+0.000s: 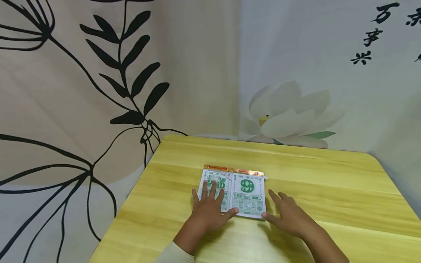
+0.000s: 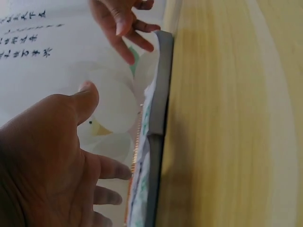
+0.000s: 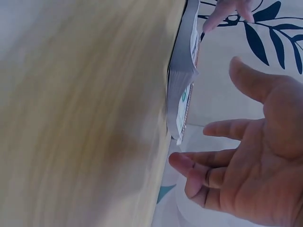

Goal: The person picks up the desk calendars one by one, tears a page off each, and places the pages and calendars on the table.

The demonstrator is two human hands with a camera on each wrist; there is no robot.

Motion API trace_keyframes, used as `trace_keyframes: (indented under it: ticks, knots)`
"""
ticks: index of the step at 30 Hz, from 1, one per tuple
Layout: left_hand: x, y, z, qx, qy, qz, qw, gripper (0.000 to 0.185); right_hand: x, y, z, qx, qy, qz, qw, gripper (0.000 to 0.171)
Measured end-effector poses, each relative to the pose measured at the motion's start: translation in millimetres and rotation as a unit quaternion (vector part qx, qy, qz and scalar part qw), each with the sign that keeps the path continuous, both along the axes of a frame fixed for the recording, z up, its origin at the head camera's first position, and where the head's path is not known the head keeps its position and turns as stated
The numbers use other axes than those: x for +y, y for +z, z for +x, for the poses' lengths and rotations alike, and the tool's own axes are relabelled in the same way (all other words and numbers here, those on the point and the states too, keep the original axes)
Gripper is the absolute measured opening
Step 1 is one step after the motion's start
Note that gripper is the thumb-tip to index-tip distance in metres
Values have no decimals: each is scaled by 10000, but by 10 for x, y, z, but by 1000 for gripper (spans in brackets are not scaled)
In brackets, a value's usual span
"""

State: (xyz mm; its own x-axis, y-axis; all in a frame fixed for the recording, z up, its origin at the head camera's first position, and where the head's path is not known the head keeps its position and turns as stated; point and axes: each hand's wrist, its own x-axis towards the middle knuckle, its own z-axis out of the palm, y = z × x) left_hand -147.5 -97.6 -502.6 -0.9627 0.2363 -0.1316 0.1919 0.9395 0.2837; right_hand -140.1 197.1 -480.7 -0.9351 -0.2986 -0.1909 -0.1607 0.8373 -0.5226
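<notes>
A thick paper day calendar (image 1: 248,199) lies on the wooden table, two page blocks side by side. Green print covers the white pages; a large 9 stands on the right one. Along its far edge runs a red and gold strip (image 1: 234,170). My left hand (image 1: 209,213) spreads its fingers over the left page, hiding part of the print; whether the fingertips touch is unclear. Beside the right edge is my right hand (image 1: 291,216), fingers loosely extended and thumb near the lower right corner. In the right wrist view, the calendar's page edges (image 3: 182,71) show the thickness.
The yellow wood-grain table (image 1: 329,182) has rounded far corners. Behind it hangs a pale cloth backdrop (image 1: 204,73) with black plants, a white lotus (image 1: 296,113) and dark written characters.
</notes>
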Motion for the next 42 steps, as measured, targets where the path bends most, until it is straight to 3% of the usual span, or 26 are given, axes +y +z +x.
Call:
trace_keyframes:
  ticks: [5, 12, 19, 26, 33, 38, 40, 42]
  knots:
    - [94, -59, -51, -19, -124, -8, 9999, 84, -106, -48, -52, -163, 97, -552, 9983, 94]
    - [248, -136, -101, -150, -528, 153, 9984, 62, -293, -144, -179, -72, -108, -898, 9959, 71]
    - [385, -186, -33, -198, -511, -178, 9983, 60, -339, -112, -145, -566, -297, -1560, 9857, 62]
    - [454, -144, 13, -133, -562, -398, 9975, 63, -349, -31, -193, -1232, -721, -2526, 9570, 60]
    - [468, -112, 12, -147, -553, -444, 9974, 63, -310, -8, -240, -1466, -1161, -2871, 9395, 67]
    - [518, -134, 15, -107, -607, -475, 9970, 63, -227, -40, -269, -1723, -1674, -3565, 9029, 59]
    - [534, -138, 18, -110, -620, -454, 9970, 63, -195, -51, -278, -1820, -1743, -3721, 8933, 56]
    - [549, -136, 18, -83, -656, -429, 9969, 63, -171, -56, -285, -1865, -1722, -3765, 8910, 56]
